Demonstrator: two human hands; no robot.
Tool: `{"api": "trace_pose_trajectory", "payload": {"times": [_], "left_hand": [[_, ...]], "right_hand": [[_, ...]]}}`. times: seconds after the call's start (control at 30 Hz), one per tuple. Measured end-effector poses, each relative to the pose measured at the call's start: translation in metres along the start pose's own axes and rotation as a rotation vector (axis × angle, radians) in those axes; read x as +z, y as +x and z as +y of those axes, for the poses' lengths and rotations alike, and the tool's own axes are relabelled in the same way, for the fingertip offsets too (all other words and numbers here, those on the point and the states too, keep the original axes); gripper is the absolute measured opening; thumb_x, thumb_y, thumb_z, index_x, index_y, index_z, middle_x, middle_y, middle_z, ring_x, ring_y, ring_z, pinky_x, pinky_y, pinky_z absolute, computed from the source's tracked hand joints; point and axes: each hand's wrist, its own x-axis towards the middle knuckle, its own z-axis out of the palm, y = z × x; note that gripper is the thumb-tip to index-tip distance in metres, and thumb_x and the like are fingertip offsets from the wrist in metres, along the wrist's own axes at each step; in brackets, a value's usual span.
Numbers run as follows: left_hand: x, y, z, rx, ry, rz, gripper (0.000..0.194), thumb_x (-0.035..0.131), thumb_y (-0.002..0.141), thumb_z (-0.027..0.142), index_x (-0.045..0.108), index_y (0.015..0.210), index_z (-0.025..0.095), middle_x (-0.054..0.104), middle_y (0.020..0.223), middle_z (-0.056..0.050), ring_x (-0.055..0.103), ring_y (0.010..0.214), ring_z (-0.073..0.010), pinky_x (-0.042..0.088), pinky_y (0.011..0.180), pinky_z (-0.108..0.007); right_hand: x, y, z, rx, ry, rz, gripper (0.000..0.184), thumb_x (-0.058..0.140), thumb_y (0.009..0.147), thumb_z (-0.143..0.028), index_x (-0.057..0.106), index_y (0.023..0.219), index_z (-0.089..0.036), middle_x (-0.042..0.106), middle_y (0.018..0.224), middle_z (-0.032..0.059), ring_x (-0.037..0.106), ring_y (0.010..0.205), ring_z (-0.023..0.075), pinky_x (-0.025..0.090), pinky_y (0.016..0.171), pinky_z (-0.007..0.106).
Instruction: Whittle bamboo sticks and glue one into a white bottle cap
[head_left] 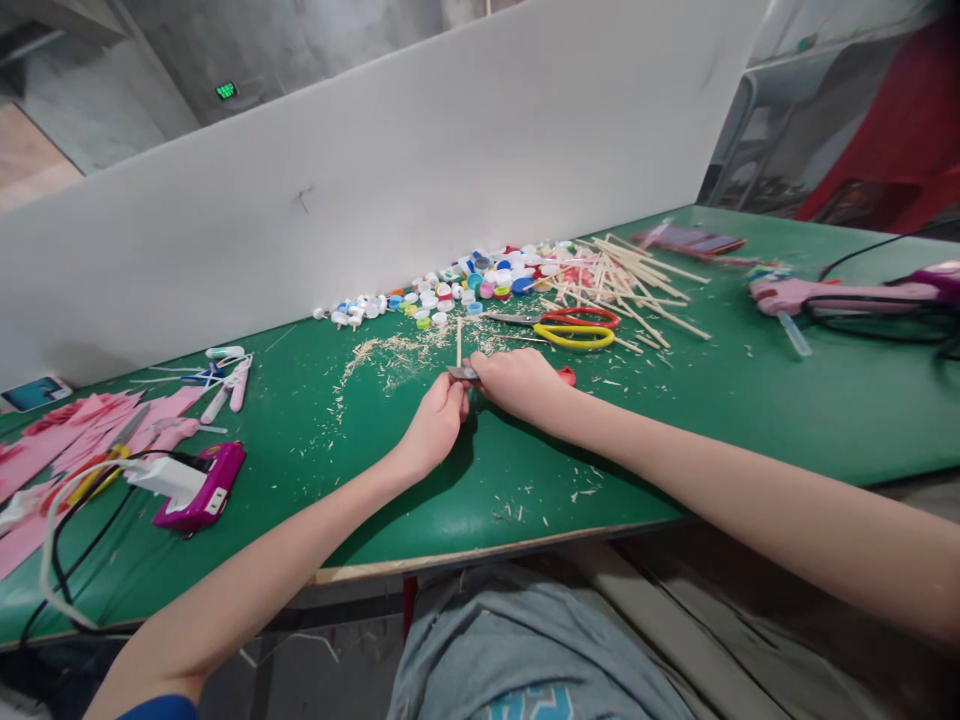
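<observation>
Pinched in the fingers of my left hand (439,420) is a thin wooden stick (459,342), which points away from me over the table. My right hand (517,380) is closed around a knife with a red handle end (567,376) showing behind the fist. The knife's short blade (460,373) lies across the stick close to my left fingertips. Both hands are close together above the green table. Pale wood shavings (382,355) are scattered just beyond them. Scissors (574,328) with one red and one yellow handle loop lie past my right hand.
Plastic bottle caps (476,282) and a pile of wooden sticks (630,285) lie by the white partition (420,160). A purple power strip (204,490), cables and pink sheets (90,430) occupy the left. On the right are a pink glue gun (795,295) and a phone (697,240).
</observation>
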Motion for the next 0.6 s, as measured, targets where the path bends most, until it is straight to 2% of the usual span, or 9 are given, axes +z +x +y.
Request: {"api": "trace_pose_trajectory", "payload": {"times": [0.33,0.6], "left_hand": [[-0.001,0.0014,-0.001,0.008,-0.033,-0.004,0.021,0.033,0.096,0.019,0.042,0.077,0.017,0.034,0.061,0.005,0.03,0.054,-0.0086,0.028,0.053,-0.023],[-0.0012,0.0013,-0.001,0.01,-0.058,-0.004,0.025,0.033,0.096,0.017,0.039,0.072,0.017,0.033,0.061,0.005,0.029,0.054,-0.0081,0.026,0.053,-0.023]], "right_hand": [[-0.0006,0.0028,-0.0002,0.007,0.016,-0.012,0.034,0.053,0.1,-0.039,0.054,0.117,-0.009,0.053,0.105,0.0085,0.055,0.094,0.0153,0.051,0.083,0.032],[0.0015,0.0044,-0.0035,0.021,0.023,0.0,0.034,0.053,0.1,-0.038,0.054,0.118,-0.009,0.053,0.106,0.0086,0.055,0.094,0.0154,0.051,0.083,0.032]]}}
